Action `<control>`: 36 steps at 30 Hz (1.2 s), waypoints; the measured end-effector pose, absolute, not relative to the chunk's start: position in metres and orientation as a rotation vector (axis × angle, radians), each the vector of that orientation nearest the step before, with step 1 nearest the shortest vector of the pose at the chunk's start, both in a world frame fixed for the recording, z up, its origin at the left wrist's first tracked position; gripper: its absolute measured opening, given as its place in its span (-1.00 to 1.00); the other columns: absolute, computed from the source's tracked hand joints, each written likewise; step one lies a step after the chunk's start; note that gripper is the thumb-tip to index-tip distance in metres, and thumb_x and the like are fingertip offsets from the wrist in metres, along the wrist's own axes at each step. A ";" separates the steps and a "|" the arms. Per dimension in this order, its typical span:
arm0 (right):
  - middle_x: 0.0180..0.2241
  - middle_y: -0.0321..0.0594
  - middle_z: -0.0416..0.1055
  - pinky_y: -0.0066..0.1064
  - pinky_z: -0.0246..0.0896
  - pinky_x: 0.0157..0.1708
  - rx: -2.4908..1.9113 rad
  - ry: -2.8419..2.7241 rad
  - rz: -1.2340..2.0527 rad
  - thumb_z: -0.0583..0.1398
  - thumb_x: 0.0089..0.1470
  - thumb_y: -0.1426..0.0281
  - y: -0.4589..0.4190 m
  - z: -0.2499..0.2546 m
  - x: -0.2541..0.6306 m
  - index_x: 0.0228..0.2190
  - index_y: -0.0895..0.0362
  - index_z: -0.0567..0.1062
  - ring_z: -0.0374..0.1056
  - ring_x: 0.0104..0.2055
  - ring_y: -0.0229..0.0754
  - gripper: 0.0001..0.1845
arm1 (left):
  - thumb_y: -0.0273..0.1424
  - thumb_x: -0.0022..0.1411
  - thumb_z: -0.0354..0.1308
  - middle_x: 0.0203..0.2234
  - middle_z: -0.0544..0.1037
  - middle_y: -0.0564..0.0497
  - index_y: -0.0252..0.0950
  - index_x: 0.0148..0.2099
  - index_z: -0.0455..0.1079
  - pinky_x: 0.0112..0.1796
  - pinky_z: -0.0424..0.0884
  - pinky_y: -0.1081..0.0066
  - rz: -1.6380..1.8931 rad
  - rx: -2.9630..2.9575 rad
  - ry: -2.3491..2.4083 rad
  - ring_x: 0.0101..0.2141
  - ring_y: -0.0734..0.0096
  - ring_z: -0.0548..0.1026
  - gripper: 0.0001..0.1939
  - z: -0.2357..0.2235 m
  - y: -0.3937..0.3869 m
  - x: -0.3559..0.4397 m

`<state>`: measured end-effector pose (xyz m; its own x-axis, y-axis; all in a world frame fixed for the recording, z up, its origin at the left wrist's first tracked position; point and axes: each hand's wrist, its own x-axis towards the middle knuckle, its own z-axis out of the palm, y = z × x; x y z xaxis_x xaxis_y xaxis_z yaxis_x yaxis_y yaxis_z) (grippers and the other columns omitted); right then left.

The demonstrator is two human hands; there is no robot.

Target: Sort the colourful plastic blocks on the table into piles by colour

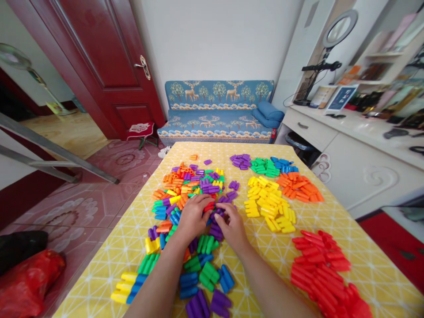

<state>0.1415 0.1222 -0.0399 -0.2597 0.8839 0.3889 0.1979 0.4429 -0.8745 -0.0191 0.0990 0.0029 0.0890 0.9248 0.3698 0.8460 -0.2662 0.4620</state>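
Note:
Both hands work in a mixed heap of plastic toy blocks [179, 183] shaped like joined tubes, in orange, purple, green, blue and yellow. My left hand [194, 216] is closed, its fingertips on a red block [209, 206] at the right side of the heap. Just beside it, my right hand [232, 225] bends its thumb and fingers around a purple block [218, 213], partly hidden by them. More purple blocks [216, 230] lie under and between the hands. Nearer to me are green blocks [208, 276] and blue blocks [226, 278], between my forearms.
Sorted piles lie on the right of the yellow patterned tablecloth [265, 251]: yellow blocks [266, 198], red blocks [321, 269], orange blocks [300, 187], green blocks [264, 167], blue blocks [285, 165] and purple blocks [240, 161]. A blue sofa [215, 119] stands beyond the table.

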 end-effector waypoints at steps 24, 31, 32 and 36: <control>-0.20 -0.15 0.47 -0.36 0.34 -0.32 -1.017 -1.592 1.030 0.14 0.14 0.31 0.124 -0.046 0.141 -0.04 0.12 0.39 0.37 -0.35 -0.21 -0.66 | -0.48 0.24 0.05 -0.25 0.57 -0.14 -0.25 -0.12 0.53 -0.23 0.37 0.35 0.702 2.173 1.921 -0.24 0.20 0.53 -0.75 0.031 0.129 -0.006; -0.02 -0.14 0.43 -0.23 0.33 -0.07 -0.848 -1.667 0.902 0.18 0.15 0.28 0.113 -0.033 0.144 0.07 0.00 0.37 0.38 -0.05 -0.10 -0.56 | -0.28 0.31 0.03 -0.47 0.56 0.01 -0.30 -0.18 0.55 -0.35 0.37 0.43 1.186 1.594 1.454 -0.40 0.33 0.48 -0.70 0.021 0.085 -0.006; -0.02 -0.14 0.43 -0.22 0.30 -0.02 -0.808 -1.688 0.873 0.18 0.15 0.30 0.112 -0.031 0.145 0.05 0.00 0.40 0.36 -0.01 -0.09 -0.59 | -0.27 0.30 0.04 -0.43 0.57 0.00 -0.30 -0.18 0.55 -0.33 0.38 0.42 1.191 1.559 1.415 -0.37 0.32 0.49 -0.70 0.018 0.082 -0.004; -0.11 -0.16 0.45 -0.26 0.30 -0.03 -0.736 -1.716 0.832 0.17 0.18 0.34 0.111 -0.024 0.147 -0.03 0.02 0.48 0.37 -0.04 -0.13 -0.69 | -0.27 0.26 0.12 -0.33 0.61 -0.03 -0.30 -0.18 0.56 -0.23 0.40 0.39 1.181 1.532 1.350 -0.28 0.28 0.52 -0.75 0.010 0.079 -0.003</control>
<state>0.1472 0.1111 -0.0244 -0.2666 0.8025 0.5338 0.0780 0.5700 -0.8179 -0.0028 0.0791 0.0097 0.0118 0.9883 0.1519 0.2823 -0.1490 0.9477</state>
